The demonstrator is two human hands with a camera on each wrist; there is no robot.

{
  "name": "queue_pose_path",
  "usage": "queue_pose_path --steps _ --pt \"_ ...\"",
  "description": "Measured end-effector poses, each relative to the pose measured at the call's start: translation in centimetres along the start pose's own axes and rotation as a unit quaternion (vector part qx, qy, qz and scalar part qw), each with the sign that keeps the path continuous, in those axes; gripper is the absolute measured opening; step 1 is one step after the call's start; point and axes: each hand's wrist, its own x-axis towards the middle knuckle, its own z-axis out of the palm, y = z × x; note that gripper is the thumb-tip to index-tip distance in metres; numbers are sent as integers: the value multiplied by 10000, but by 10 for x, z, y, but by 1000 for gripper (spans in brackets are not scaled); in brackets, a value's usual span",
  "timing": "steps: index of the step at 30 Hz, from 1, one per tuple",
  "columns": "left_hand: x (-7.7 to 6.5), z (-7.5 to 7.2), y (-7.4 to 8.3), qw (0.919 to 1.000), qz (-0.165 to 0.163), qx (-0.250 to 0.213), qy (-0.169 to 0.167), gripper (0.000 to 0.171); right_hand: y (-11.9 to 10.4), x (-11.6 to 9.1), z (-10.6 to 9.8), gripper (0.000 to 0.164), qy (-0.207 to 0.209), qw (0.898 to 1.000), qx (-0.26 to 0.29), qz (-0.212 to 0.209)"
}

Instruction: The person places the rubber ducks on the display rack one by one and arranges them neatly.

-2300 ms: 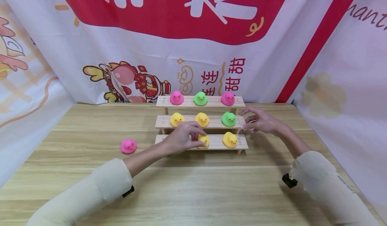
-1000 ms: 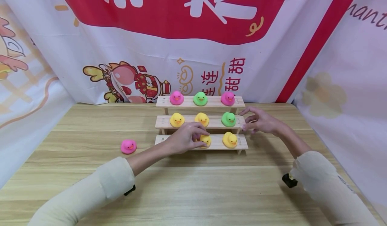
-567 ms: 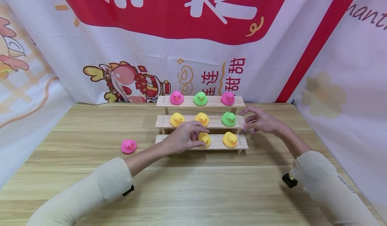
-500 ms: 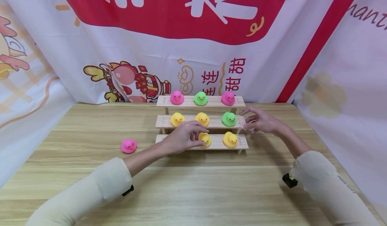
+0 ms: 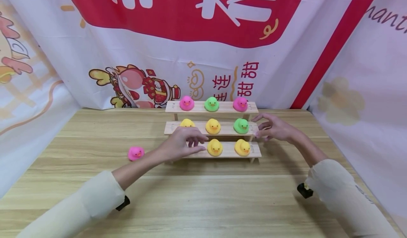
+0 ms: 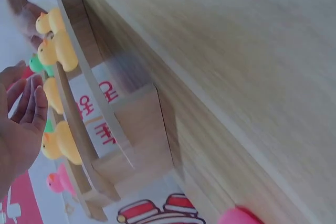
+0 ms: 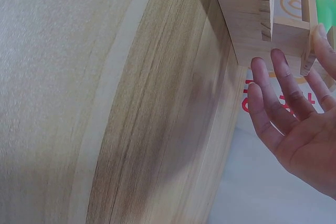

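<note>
A three-tier wooden display stand [image 5: 228,150] holds rubber ducks. My left hand [image 5: 181,144], empty with loosely bent fingers, hovers over the left part of its bottom shelf. Just right of those fingertips sits a yellow duck [image 5: 214,147], apart from them; another yellow duck [image 5: 242,147] stands farther right. Behind the left hand, a yellow duck [image 5: 187,122] on the middle shelf is partly hidden. My right hand [image 5: 274,126] is at the stand's right end with fingers spread; in the right wrist view its thumb [image 7: 324,51] lies at a shelf end, contact unclear.
A pink duck [image 5: 136,153] lies on the wooden table [image 5: 203,202], left of the stand. The middle shelf also carries a yellow duck [image 5: 213,126] and a green duck [image 5: 241,126]. Two pink ducks and a green duck [image 5: 211,104] line the top. A printed curtain [image 5: 178,50] hangs behind.
My left hand has let go of the yellow duck in the middle of the bottom shelf and moved left, its fingers spreading. The right hand stays in place.
</note>
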Motion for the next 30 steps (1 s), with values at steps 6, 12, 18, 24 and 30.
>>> queue_pose_path --steps 6,12,18,24,30 --pt "-13 -13 -6 10000 -79 5 16 18 1 -1 0 51 -26 10000 -32 -52" --pt "-28 -27 -11 9994 -332 41 5 17 1 -1 -1 51 -34 10000 -44 -59" --pt "-43 -44 -24 9983 -586 69 17 16 1 0 -1 51 -31 10000 -23 -69" --pt "-57 -58 -38 9965 -820 155 78 15 2 -1 -1 49 -30 9999 -73 -81" --pt "-68 -74 -50 9934 -1074 409 -58 18 2 -1 -1 49 -36 9999 -94 -110"
